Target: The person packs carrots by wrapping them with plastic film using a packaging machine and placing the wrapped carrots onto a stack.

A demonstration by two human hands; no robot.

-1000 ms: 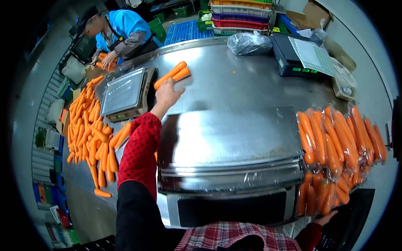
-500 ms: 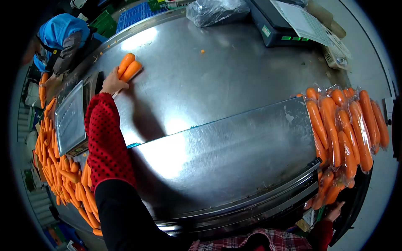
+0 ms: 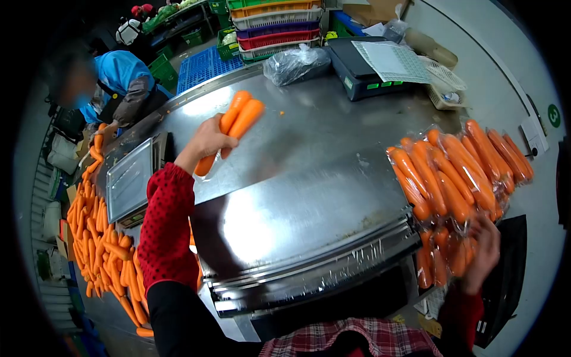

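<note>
My left hand (image 3: 208, 141) is closed around a small bunch of carrots (image 3: 244, 118), held above the metal table; their lower ends stick out below the palm. At the right, my right hand (image 3: 485, 247) is at the near edge of a pile of carrots in clear plastic packs (image 3: 443, 172). Its fingers look apart and slightly bent, a little blurred, against the lower packs; whether they touch the plastic I cannot tell. Between my arms lies the metal wrapping surface (image 3: 309, 208) with its front roller edge.
Loose carrots (image 3: 98, 238) are heaped at the left beside a scale with a metal pan (image 3: 129, 178). A co-worker in blue (image 3: 122, 77) handles carrots beyond it. Another scale (image 3: 369, 68), a plastic bag (image 3: 296, 64) and stacked crates (image 3: 276, 27) are at the back.
My left hand has lifted the carrots off the table, toward the right. My right hand has risen from below to the packed carrots. The view has tilted up.
</note>
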